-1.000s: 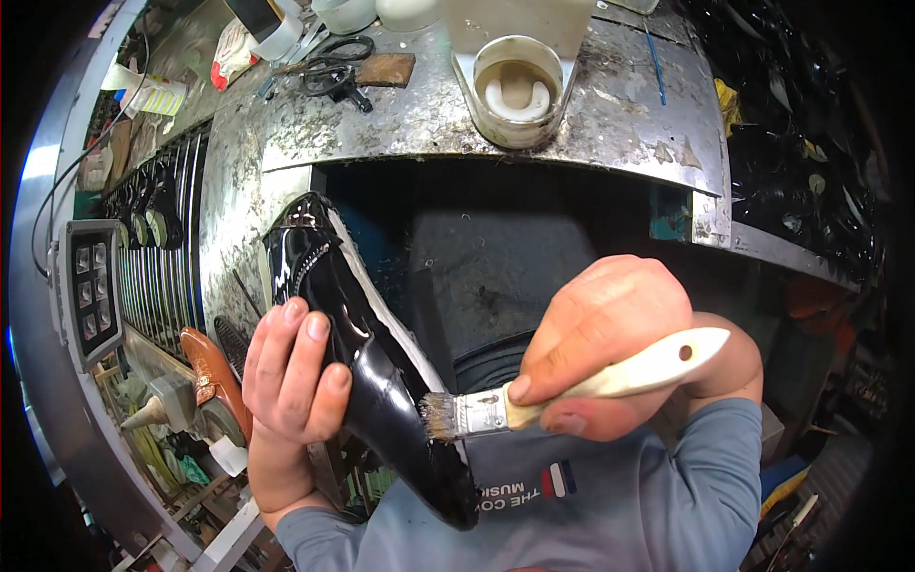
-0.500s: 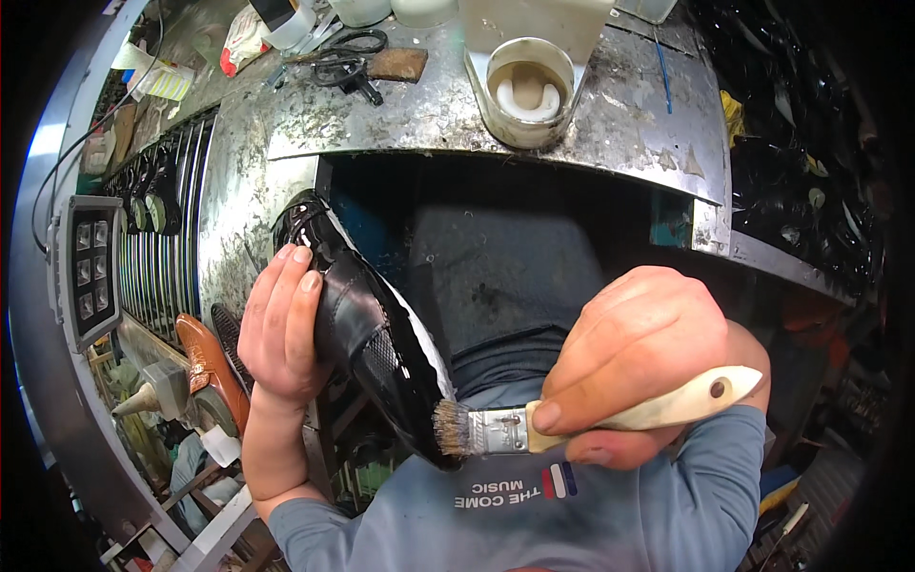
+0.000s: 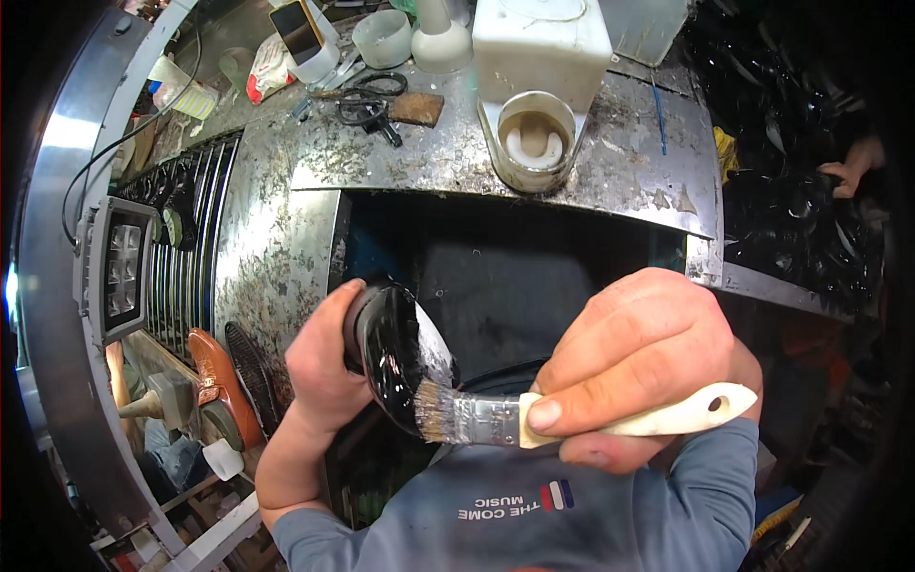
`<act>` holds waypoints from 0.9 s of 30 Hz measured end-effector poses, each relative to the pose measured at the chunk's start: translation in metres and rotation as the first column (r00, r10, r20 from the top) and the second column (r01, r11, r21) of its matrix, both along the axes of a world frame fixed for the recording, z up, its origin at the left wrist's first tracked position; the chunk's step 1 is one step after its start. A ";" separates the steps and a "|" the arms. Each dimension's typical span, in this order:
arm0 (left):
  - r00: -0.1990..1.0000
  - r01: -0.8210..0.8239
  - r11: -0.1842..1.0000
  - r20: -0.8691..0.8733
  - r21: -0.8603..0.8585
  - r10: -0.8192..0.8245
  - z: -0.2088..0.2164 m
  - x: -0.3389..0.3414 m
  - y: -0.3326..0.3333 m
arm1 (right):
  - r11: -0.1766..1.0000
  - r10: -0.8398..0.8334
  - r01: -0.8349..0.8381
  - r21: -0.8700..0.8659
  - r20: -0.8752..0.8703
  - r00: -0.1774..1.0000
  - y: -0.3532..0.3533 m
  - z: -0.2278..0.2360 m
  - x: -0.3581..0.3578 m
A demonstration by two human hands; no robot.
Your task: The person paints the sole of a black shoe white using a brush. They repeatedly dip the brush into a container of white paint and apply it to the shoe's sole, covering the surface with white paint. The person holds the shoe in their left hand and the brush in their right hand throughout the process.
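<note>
My left hand point(image 3: 329, 367) is closed around a black shoe point(image 3: 386, 334), held end-on and tilted below the bench edge. Its glossy black surface faces up, with a whitish strip along the right side. My right hand point(image 3: 648, 357) grips the pale handle of a flat paintbrush point(image 3: 491, 419), which has a metal ferrule. The bristles touch the near right edge of the shoe. Most of the shoe's length is hidden behind its near end and my left hand.
Ahead, the metal bench point(image 3: 400, 162) carries a white dispenser point(image 3: 543, 57) with a cup of cloudy liquid point(image 3: 536, 138), scissors point(image 3: 367, 100) and a brown block point(image 3: 416, 109). Left are a lamp point(image 3: 122, 272) and a brown shoe point(image 3: 221, 381). Another person's hand point(image 3: 855, 167) shows at far right.
The shoe has turned from lying lengthwise to pointing end-on, and my left hand has shifted its hold lower. The brush stays against the shoe edge. Another person's hand has appeared at right.
</note>
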State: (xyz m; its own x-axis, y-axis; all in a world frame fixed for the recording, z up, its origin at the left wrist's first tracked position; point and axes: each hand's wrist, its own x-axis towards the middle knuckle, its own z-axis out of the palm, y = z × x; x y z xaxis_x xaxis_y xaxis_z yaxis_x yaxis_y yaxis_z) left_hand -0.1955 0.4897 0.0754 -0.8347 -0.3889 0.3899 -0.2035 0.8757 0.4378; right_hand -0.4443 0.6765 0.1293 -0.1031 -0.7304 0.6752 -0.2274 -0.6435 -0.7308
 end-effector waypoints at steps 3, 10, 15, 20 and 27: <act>1.000 -0.003 0.977 0.022 0.212 -0.002 -0.001 0.002 0.011 | 0.999 -0.023 0.022 -0.025 -0.012 1.000 -0.007 0.005 -0.001; 0.966 -0.125 0.671 0.243 0.731 -0.085 0.006 0.006 0.029 | 0.997 -0.058 0.054 -0.063 -0.072 0.996 -0.024 0.009 -0.006; 0.972 -0.005 0.627 0.151 0.779 -0.180 0.019 0.006 0.030 | 0.997 -0.075 0.071 -0.040 -0.094 0.993 -0.031 0.006 -0.007; 0.975 -0.028 0.312 0.095 0.950 -0.203 0.014 0.012 0.028 | 0.998 -0.060 0.056 -0.037 -0.140 0.988 -0.037 -0.001 -0.008; 0.988 -0.058 -0.056 0.050 0.997 -0.144 0.012 0.011 0.026 | 0.998 -0.053 0.050 -0.026 -0.138 0.989 -0.039 -0.016 -0.007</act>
State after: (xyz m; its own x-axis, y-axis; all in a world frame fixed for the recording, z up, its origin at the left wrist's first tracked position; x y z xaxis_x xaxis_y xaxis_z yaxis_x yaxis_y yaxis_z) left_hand -0.1846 0.5157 0.0877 -0.8573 -0.2429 -0.4540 -0.3141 -0.4520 0.8349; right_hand -0.4509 0.6375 0.1136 -0.0444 -0.7111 0.7016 -0.3584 -0.6442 -0.6756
